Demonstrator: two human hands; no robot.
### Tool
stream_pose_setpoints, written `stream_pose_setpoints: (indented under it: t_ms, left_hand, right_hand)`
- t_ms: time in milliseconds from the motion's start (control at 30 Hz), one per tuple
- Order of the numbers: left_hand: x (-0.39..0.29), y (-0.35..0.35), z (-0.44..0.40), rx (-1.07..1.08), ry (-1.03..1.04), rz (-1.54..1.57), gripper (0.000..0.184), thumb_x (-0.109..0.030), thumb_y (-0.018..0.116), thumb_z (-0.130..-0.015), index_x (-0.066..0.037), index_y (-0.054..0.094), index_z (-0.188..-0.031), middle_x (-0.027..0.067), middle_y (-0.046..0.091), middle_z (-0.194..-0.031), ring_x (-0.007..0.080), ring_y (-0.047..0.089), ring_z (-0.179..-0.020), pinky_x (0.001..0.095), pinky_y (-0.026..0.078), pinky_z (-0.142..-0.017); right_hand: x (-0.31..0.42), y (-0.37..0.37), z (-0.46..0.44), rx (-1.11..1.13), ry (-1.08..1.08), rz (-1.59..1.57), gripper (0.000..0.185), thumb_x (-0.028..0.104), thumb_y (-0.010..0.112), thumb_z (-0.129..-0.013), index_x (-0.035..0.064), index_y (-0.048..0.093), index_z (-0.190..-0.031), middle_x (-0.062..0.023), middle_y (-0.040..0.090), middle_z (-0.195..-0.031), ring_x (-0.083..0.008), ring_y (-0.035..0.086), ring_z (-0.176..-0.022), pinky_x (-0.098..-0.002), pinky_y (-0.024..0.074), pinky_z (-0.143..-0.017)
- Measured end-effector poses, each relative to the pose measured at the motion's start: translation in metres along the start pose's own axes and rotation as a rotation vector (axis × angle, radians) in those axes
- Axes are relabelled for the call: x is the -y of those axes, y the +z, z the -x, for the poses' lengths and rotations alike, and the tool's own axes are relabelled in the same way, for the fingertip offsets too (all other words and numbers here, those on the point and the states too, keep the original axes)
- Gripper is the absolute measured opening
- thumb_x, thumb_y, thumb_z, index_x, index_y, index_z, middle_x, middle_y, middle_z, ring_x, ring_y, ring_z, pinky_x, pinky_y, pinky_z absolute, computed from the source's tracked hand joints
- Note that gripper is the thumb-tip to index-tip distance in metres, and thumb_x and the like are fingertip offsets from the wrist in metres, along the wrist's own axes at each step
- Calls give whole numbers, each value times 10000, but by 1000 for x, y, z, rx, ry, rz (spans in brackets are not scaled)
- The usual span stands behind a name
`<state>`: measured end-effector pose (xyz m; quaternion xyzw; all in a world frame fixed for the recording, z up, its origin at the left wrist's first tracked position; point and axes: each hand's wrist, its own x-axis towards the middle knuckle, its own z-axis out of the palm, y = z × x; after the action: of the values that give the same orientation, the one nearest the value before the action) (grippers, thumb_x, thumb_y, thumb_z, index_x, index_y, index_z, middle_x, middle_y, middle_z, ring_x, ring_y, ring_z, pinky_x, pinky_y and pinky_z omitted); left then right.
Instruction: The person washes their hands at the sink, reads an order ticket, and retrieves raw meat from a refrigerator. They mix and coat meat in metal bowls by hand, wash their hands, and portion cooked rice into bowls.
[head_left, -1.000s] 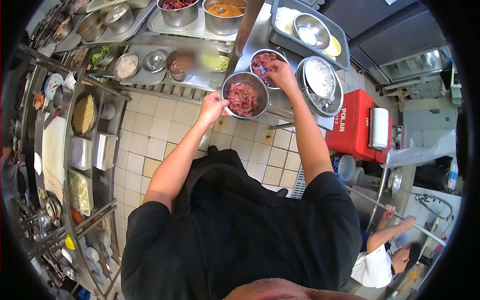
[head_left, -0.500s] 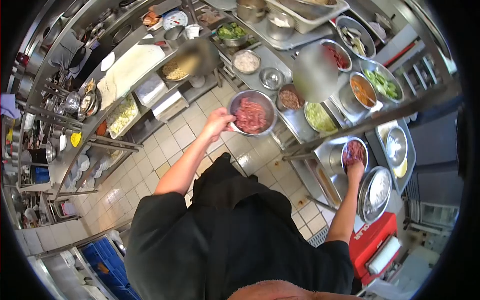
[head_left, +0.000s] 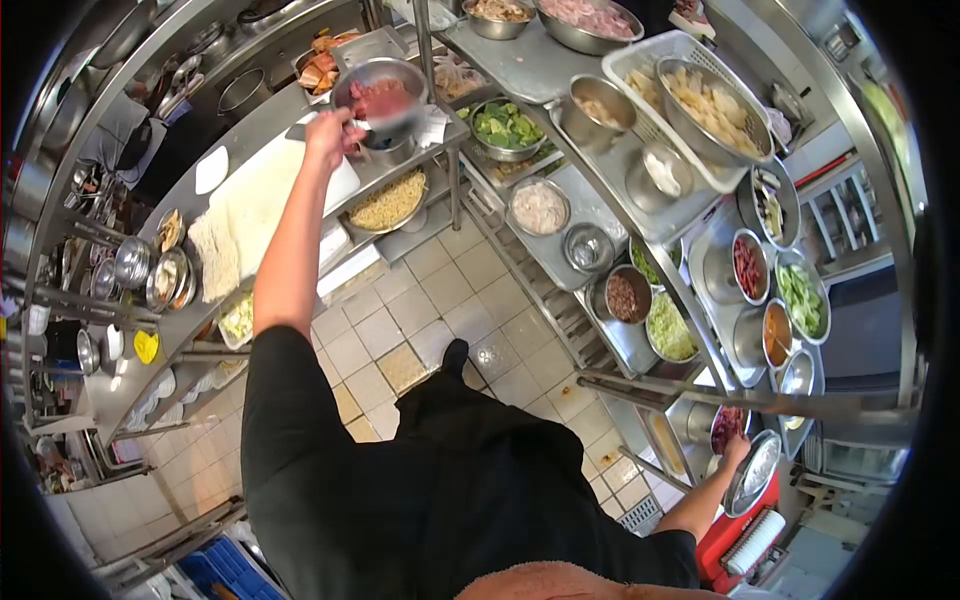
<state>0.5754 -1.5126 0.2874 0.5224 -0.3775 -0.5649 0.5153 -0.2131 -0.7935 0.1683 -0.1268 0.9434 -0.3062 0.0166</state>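
Observation:
My left hand (head_left: 332, 138) grips the rim of a steel bowl (head_left: 352, 80) of raw red meat (head_left: 382, 100), partly blurred. The bowl is above the worktop at upper left, over a metal container (head_left: 392, 155) and beside a white cutting board (head_left: 275, 180). At lower right, my right hand (head_left: 737, 450) is at the rim of a metal pot (head_left: 709, 440) of dark red meat (head_left: 728, 424). Its fingertips are hidden, so I cannot make out their grip. Close beside that hand lies a round metal lid or bowl (head_left: 755, 470).
Steel racks on the right hold bowls of broccoli (head_left: 508, 126), shredded greens (head_left: 672, 328), minced meat (head_left: 621, 298) and sliced green vegetables (head_left: 800, 298). A rack post (head_left: 424, 45) stands near the left-hand bowl. A steel rail (head_left: 700, 400) crosses near my right arm. Noodles (head_left: 388, 203) sit under the worktop.
My left hand has carried the bowl of meat from over the floor up and left to the worktop. The view has shifted. My right hand stays by the pot.

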Motion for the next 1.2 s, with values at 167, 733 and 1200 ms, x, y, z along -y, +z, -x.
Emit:
stream_pose_setpoints:
  t_ms: [167,733,1200]
  left_hand:
    - [-27,5,-132,-130,47,77,229,-44,582,-821,85,504,-994,161,616,-815,236,650,-607,328,602,-553]
    - [-27,-15,-177,-153,-80,63,357,-281,673,-852,-38,531,-1072,134,604,-913,216,672,-651,351,591,-567]
    - [-22,-16,-200,-258,-76,-58,244,-139,582,-858,-12,531,-1059,116,599,-808,195,630,-643,372,587,-574]
  right_hand:
    - [1,25,11,-86,158,-99,271,130,626,-732,-53,674,-925,-96,654,-797,-169,609,-707,-311,495,-623]
    - [11,46,11,-121,381,-502,206,52,701,-680,2,674,-878,-59,661,-812,-143,598,-630,-285,491,-567]
    - [17,34,13,-133,261,24,342,284,665,-793,23,699,-1011,-120,697,-965,-256,647,-913,-376,494,-815]
